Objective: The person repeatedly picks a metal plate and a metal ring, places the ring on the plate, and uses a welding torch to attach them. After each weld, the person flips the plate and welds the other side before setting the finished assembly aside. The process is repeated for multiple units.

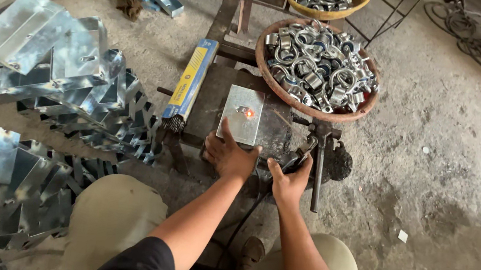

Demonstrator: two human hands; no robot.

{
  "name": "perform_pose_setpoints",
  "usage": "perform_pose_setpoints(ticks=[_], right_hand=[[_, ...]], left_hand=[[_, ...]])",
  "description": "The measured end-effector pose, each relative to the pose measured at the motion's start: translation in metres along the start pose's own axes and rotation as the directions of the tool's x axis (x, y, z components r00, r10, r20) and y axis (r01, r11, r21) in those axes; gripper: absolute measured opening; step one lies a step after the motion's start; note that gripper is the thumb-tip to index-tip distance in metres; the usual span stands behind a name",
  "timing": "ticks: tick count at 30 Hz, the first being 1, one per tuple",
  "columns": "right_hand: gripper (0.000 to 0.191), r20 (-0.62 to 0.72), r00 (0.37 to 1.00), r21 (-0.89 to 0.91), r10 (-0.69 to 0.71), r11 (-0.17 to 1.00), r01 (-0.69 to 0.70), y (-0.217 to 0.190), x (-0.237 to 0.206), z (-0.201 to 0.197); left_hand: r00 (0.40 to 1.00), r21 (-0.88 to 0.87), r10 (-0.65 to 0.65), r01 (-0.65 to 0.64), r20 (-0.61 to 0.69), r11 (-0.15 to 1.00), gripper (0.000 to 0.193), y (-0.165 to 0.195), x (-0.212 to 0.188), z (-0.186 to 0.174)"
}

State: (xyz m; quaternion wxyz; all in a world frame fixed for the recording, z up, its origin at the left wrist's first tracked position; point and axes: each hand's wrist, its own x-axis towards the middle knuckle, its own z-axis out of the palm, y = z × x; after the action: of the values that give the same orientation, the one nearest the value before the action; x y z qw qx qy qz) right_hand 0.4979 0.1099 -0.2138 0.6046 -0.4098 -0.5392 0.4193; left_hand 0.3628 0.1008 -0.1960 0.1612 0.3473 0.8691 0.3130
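A small galvanized steel plate [241,114] lies on a dark metal work table [209,90]. A tiny metal piece on the plate glows orange-red [249,112]. My left hand [228,154] rests on the plate's near edge, thumb on top of it. My right hand [289,179] grips a dark welding electrode holder [296,159] with a black cable running down toward me. The holder's tip sits just right of the plate.
A brown round basin [368,107] full of shiny metal clamps sits behind the plate, a yellow basin [359,1] of the same beyond. A yellow-blue electrode box [192,76] lies left. Stacks of bent galvanized sheets [62,74] fill the left. A hammer [319,161] lies right.
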Motion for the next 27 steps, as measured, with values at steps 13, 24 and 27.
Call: perform_pose_setpoints(ticks=[13, 24, 27], right_hand=[[0.054, -0.174, 0.98, -0.023, 0.097, 0.995, -0.102, -0.005, 0.005, -0.022], [0.049, -0.193, 0.96, 0.049, 0.202, 0.979, -0.197, -0.007, 0.004, -0.016], [0.043, -0.196, 0.958, 0.096, 0.211, 0.976, -0.196, -0.001, 0.007, -0.021]], left_hand=[[0.67, -0.63, 0.557, 0.715, 0.492, -0.303, 0.088, -0.041, -0.002, -0.07], [0.601, -0.533, 0.648, 0.777, 0.468, -0.336, 0.093, -0.012, -0.021, -0.087], [0.614, -0.543, 0.627, 0.769, 0.48, -0.337, 0.094, -0.019, -0.018, -0.075]])
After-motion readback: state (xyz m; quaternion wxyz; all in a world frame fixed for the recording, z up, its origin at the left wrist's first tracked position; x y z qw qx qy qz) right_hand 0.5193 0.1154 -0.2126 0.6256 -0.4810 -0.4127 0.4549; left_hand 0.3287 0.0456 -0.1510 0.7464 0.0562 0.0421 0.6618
